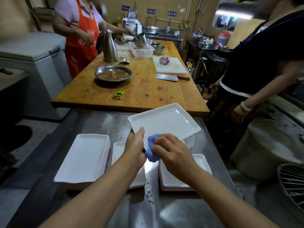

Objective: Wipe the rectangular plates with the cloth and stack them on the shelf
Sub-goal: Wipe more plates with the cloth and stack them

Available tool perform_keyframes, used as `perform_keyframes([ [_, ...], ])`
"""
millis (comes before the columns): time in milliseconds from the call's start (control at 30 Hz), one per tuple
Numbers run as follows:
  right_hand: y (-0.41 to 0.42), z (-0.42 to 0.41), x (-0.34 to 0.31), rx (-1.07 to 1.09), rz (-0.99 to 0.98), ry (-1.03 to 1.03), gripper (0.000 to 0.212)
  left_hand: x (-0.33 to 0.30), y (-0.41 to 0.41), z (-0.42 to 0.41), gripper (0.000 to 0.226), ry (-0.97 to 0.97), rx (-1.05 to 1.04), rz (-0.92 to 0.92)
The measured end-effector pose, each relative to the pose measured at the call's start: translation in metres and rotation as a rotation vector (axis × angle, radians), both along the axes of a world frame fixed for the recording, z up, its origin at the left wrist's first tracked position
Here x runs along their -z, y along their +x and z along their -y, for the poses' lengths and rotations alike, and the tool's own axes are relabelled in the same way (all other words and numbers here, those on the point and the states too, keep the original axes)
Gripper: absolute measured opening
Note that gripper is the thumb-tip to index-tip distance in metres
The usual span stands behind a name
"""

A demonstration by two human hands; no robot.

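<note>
My left hand (135, 146) grips the near-left edge of a white rectangular plate (166, 121) and holds it raised and tilted above the steel counter (92, 122). My right hand (171, 153) grips a bunched blue cloth (152, 149) against the plate's near edge. Below lie three groups of white rectangular plates: a tall stack (83, 159) at the left, a plate (118, 150) in the middle partly hidden by my left arm, and a low stack (199, 163) at the right under my right wrist.
Beyond the counter stands a wooden table (144, 91) with a green peeler (118, 94), a metal pan (113, 74), a cleaver (171, 77) and a cutting board (169, 67). One person stands at its left, another close at the right. Water drops (149, 193) dot the counter.
</note>
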State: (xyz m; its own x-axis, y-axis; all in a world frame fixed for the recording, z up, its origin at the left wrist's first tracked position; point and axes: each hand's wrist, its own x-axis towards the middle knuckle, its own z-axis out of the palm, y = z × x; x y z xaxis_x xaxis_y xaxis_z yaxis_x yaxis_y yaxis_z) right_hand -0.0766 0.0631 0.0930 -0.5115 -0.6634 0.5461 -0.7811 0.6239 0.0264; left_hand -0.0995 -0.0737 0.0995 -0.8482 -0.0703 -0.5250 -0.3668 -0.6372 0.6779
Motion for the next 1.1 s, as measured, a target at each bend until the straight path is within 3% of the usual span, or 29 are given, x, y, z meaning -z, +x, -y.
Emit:
perform_keyframes([
  [200, -0.009, -0.046, -0.005, 0.112, 0.171, -0.005, 0.011, 0.003, 0.0, 0.022, 0.037, -0.118, 0.05, -0.029],
  [367, -0.016, -0.063, -0.006, 0.33, 0.378, 0.066, 0.041, 0.007, 0.007, 0.036, 0.035, -0.172, 0.095, -0.045],
  [467, -0.029, -0.053, -0.004, 0.324, 0.363, 0.047, 0.05, 0.012, 0.013, 0.036, 0.037, -0.222, 0.129, -0.04],
  [600, -0.039, -0.027, -0.006, 0.275, 0.4, -0.004, 0.043, 0.014, 0.015, 0.041, 0.036, -0.242, 0.136, -0.049],
  [900, -0.032, 0.055, -0.023, 0.009, 0.483, -0.138, 0.051, 0.005, 0.019, 0.042, 0.034, -0.402, 0.168, -0.208],
  [1100, -0.049, 0.063, -0.025, 0.167, 0.442, -0.098, 0.048, 0.007, 0.026, 0.047, 0.036, -0.638, 0.243, -0.283],
])
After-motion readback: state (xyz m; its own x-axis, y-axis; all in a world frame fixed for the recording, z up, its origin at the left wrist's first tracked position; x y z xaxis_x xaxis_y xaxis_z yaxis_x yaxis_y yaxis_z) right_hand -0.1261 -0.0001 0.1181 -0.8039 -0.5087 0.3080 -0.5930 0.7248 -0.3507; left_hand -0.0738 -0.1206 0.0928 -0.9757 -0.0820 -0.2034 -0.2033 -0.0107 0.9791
